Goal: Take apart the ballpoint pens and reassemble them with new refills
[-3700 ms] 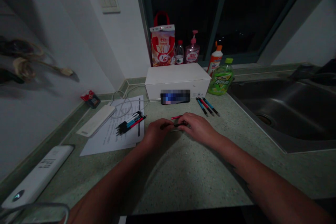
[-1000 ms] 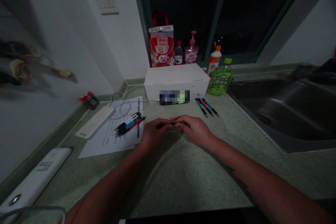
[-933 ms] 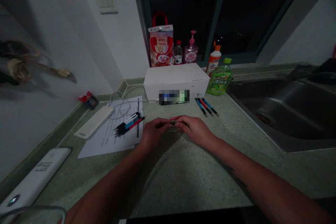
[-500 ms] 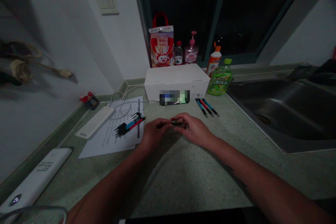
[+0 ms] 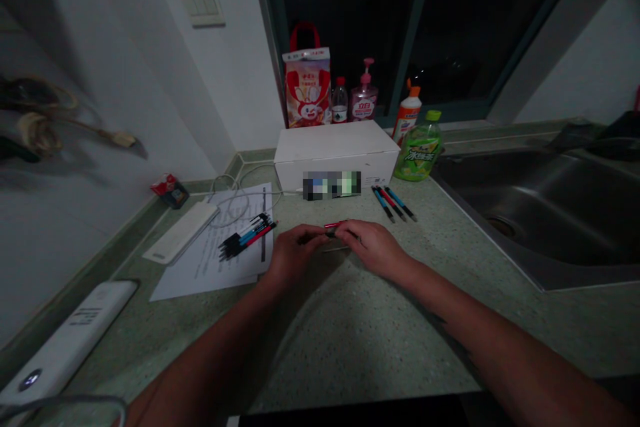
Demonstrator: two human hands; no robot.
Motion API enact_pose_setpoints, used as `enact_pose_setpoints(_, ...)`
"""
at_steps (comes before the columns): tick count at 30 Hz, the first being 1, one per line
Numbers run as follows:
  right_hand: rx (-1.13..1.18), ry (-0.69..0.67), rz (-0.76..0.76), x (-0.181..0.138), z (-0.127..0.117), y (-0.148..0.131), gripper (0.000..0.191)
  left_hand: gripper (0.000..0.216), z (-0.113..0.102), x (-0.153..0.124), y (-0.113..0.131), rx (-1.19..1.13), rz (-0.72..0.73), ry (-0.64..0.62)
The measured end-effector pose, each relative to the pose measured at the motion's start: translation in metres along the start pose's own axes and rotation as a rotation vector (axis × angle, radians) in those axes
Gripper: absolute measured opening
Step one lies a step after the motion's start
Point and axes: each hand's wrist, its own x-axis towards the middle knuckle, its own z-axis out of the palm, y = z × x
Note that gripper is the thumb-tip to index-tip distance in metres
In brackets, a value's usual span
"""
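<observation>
My left hand (image 5: 296,255) is closed in a pinch, thumb and forefinger on a small dark pen part (image 5: 331,234). From the other side, my right hand (image 5: 370,245) pinches at the same piece, its fingertips almost meeting the left ones. A red pen barrel (image 5: 332,225) shows just behind the fingertips; whether a finger touches it I cannot tell. Beneath the hands, a thin pale rod (image 5: 336,249) lies on the counter, partly covered by the right fingers. To the left, several pens (image 5: 247,237) rest on printed paper (image 5: 200,278).
A blurred-out phone (image 5: 332,185) leans against a white box (image 5: 335,147). Blue and red pens (image 5: 389,203) lie right of it, near a green bottle (image 5: 419,150). The sink (image 5: 540,213) is at right. White power banks (image 5: 183,233) and a cable stand left.
My right hand's fingers have shifted and curled down around the dark piece. The red barrel behind the fingertips now shows more. My left hand has hardly moved.
</observation>
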Motion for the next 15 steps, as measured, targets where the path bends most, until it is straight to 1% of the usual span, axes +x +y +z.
enact_pose_setpoints(1,0.009,-0.001,0.007,0.0000,-0.0001,0.0000,0.011,0.017,0.0002,0.0001,-0.0006,0.003,0.002,0.000)
enact_pose_setpoints(4,0.041,0.006,0.033,-0.0003,-0.0006,-0.0006,0.030,0.015,0.0008,0.0000,-0.0009,0.015,-0.003,0.003)
enact_pose_setpoints(5,0.034,0.007,0.034,-0.0003,-0.0009,-0.0010,0.027,0.014,0.0010,-0.0002,-0.0004,0.016,-0.004,0.004)
enact_pose_setpoints(7,0.000,-0.005,0.021,0.0000,-0.0016,-0.0018,0.009,0.014,0.0013,-0.0005,0.0008,0.016,-0.002,0.004)
enact_pose_setpoints(8,-0.008,-0.012,0.016,0.0001,-0.0019,-0.0022,0.008,0.014,0.0014,-0.0005,0.0014,0.016,-0.001,0.003)
enact_pose_setpoints(10,0.009,-0.018,0.021,0.0003,-0.0021,-0.0024,0.012,0.012,0.0015,-0.0005,0.0020,0.011,-0.002,0.001)
enact_pose_setpoints(12,0.036,-0.006,0.035,0.0002,-0.0018,-0.0021,0.025,0.011,0.0016,-0.0004,0.0019,-0.001,-0.007,0.001)
enact_pose_setpoints(13,0.040,0.001,0.036,0.0001,-0.0015,-0.0018,0.028,0.011,0.0016,-0.0003,0.0016,-0.008,-0.008,0.003)
enact_pose_setpoints(14,0.034,0.004,0.031,-0.0001,-0.0013,-0.0014,0.025,0.011,0.0015,-0.0002,0.0012,-0.013,-0.007,0.002)
enact_pose_setpoints(15,0.021,0.004,0.022,-0.0002,-0.0012,-0.0010,0.016,0.011,0.0014,-0.0002,0.0008,-0.015,-0.005,0.001)
